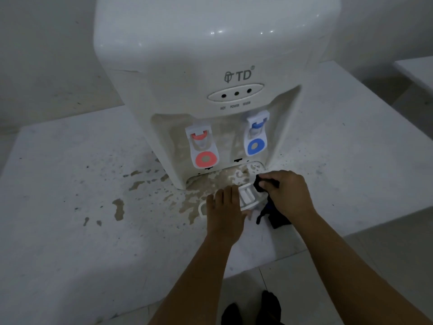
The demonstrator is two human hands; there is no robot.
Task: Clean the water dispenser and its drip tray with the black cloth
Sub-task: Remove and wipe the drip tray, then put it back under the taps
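Left hand (223,207) clamps drip tray (248,197); right hand (287,192) pinches black cloth (269,207) beside it (tray may slip, wet bench (70,184)).

the water dispenser (210,73) is a white, glossy countertop unit standing upright at the far middle, marked "td" above 3 dark indicator dots. 2 taps hang in its front recess: a red one (202,148) on the left and a blue one (256,134) on the right. the recess wall and base carry brownish stains. the drip tray (247,195), white with slotted ribs, sits pulled out just in front of the base, tilted. the black cloth (269,202) is bunched at the tray's right end, trailing down toward the near side.
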